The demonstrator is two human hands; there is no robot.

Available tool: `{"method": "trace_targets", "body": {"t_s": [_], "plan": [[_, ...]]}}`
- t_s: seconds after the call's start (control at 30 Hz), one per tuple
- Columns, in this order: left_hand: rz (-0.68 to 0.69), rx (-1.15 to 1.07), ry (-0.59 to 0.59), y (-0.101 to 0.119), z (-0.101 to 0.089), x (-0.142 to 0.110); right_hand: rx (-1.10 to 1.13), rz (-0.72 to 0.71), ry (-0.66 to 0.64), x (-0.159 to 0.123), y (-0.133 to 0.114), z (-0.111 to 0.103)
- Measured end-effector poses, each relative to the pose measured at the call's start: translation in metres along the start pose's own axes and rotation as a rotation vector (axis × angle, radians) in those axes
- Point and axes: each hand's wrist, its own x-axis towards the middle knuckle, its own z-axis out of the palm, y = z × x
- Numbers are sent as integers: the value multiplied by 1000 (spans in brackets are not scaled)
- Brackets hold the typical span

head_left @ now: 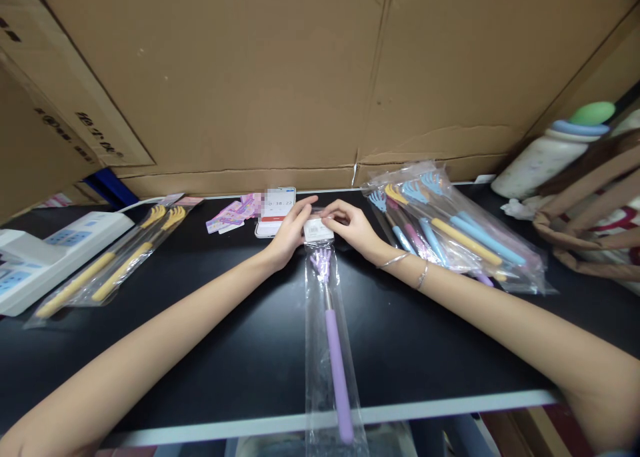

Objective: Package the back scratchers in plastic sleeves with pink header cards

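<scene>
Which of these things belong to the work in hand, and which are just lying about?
Probably the job:
bagged purple scratcher
white label, by left hand and right hand
other bagged scratchers
perhaps colourful cards

Probably lying about:
phone
power strip
bottle

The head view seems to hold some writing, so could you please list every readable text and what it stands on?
"0:38" then "22": on the phone's screen; the pixelation beside it may hide more.
"®", apparently: after large characters on the cardboard flap, too blurred to read surely.
White label: print too small to read.
Pink-purple cards: unreadable.
Power strip: blue panels' marks too blurred.
Bag: red shapes, cannot tell if letters.
</scene>
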Motion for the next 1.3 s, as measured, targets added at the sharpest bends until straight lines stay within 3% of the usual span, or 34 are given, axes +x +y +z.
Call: {"method": "trace_targets", "body": {"t_s": [0.17,0.27,0.47,0.67,0.93,1.3], "plan": [[18,90,-24,3,1,-2,91,4,42,0,3,-1],[47,191,-38,5,3,-3,16,-3,90,0,6,-3],[75,273,46,2,9,-6,-64,-1,135,1,6,-4],[130,259,85,-3,5,-4,43,21,108,1,2,-1],[76,209,129,1,6,-4,47,4,97,1,2,-3],[48,152,129,2,3,-2,78,114,55,-1,5,-3]]}}
